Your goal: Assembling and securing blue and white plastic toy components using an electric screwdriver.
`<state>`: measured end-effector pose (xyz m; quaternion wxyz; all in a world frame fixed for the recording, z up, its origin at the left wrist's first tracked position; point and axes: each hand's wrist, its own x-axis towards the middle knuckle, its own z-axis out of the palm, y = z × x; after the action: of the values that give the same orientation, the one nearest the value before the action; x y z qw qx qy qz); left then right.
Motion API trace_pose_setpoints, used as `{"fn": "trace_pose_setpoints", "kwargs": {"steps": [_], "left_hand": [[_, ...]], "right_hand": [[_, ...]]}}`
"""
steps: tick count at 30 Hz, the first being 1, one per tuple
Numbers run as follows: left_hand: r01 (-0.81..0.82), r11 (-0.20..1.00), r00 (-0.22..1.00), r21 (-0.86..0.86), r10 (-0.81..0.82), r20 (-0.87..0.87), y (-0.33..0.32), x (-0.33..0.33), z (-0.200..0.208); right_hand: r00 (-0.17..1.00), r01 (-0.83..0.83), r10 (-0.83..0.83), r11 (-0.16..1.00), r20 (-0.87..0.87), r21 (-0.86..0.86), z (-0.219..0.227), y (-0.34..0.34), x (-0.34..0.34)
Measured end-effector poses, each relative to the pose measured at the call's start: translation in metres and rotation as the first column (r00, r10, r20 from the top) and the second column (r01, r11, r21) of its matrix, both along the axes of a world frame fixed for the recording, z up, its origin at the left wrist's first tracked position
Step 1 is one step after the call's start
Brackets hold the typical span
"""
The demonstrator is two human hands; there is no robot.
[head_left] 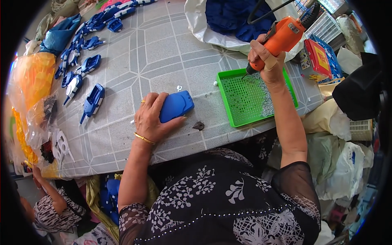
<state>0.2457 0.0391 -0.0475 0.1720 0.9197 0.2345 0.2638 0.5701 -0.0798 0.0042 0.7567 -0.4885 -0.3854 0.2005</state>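
Note:
My left hand [153,116] is closed around a blue plastic casing [176,107] resting on the table near its front edge, thumb along the near side. In my right hand [267,61] is an orange electric screwdriver [282,37], gripped by its body. Its tip points down over the left part of a green perforated tray [234,121]. Small silvery screws [267,107] are heaped along the tray's right side. Whether the tip touches a screw is too small to tell. A small dark piece [198,125] lies between the casing and the tray.
Blue-and-white plastic boat-shaped parts [93,100] lie across the table's left side. A white sack of dark blue pieces [200,30] stands at the back. Orange items in clear plastic [32,81] sit at the left edge. Another person's arm [51,190] shows lower left. A red box [316,59] stands right.

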Motion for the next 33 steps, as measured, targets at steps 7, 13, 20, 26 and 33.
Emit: {"fn": "trace_pose_setpoints", "kwargs": {"steps": [7,13,20,26,33], "left_hand": [[-0.004,1.0,1.0,0.005,0.004,-0.002,0.001,0.001,-0.001],[-0.016,1.0,1.0,0.002,0.016,0.0,-0.001,-0.002,-0.001],[-0.01,1.0,1.0,0.006,0.01,-0.017,0.002,-0.003,-0.002],[-0.02,1.0,0.999,0.004,0.021,-0.041,0.002,-0.004,-0.002],[-0.003,1.0,1.0,0.0,0.003,-0.012,0.004,-0.005,-0.005]], "right_hand": [[1.0,-0.013,0.012,1.0,0.013,0.017,-0.001,-0.003,-0.002],[0.995,-0.027,0.037,0.995,-0.092,0.1,0.016,-0.007,-0.009],[0.94,-0.228,0.26,0.96,-0.22,0.162,0.05,0.006,-0.067],[0.925,-0.305,0.328,0.942,-0.19,0.138,0.037,0.034,-0.114],[0.935,-0.305,0.317,0.948,-0.159,0.094,0.026,0.046,-0.125]]}}
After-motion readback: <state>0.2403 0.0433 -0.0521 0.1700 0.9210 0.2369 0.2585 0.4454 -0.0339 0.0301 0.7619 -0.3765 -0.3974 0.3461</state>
